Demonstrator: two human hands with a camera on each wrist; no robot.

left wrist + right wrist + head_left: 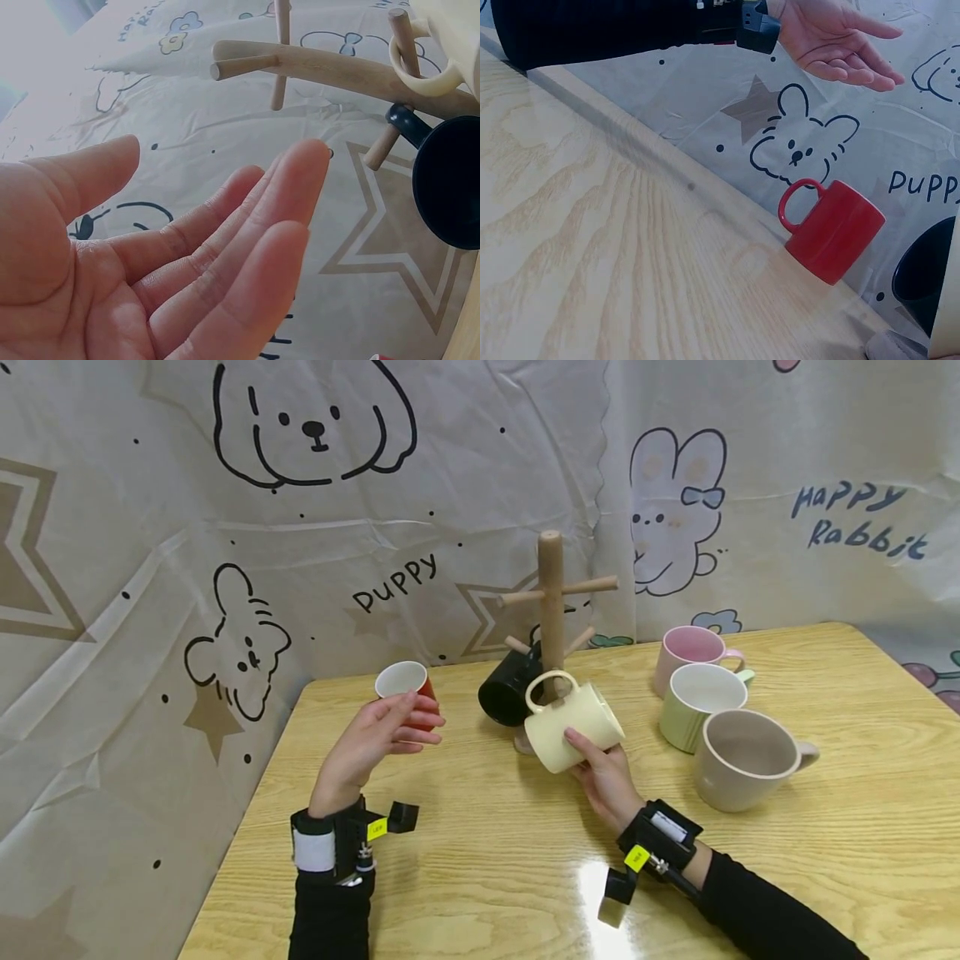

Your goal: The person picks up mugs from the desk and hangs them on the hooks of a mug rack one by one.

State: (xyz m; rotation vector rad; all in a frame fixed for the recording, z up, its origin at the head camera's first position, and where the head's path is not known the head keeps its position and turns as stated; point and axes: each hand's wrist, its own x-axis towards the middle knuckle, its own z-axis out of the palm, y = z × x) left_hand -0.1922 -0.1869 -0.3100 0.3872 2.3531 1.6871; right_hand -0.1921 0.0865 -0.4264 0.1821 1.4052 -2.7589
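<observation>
My right hand (606, 783) holds a pale yellow mug (562, 735) by its body, thumb on the near side, with the mug tilted and its handle on top. The mug is in front of the wooden mug tree (551, 581). In the left wrist view its handle (429, 88) overlaps one of the tree's pegs (403, 41). A black mug (501, 693) hangs by its handle on a low peg. My left hand (378, 735) is raised with its fingers extended and nothing in it, in front of a red mug (836, 234) standing on the table.
At the right stand a pink mug (667, 670), a light green mug (681, 722) and a greige mug (731, 779), all upright on the wooden table (480, 877). A printed cloth (465, 468) hangs behind the table and along its left side.
</observation>
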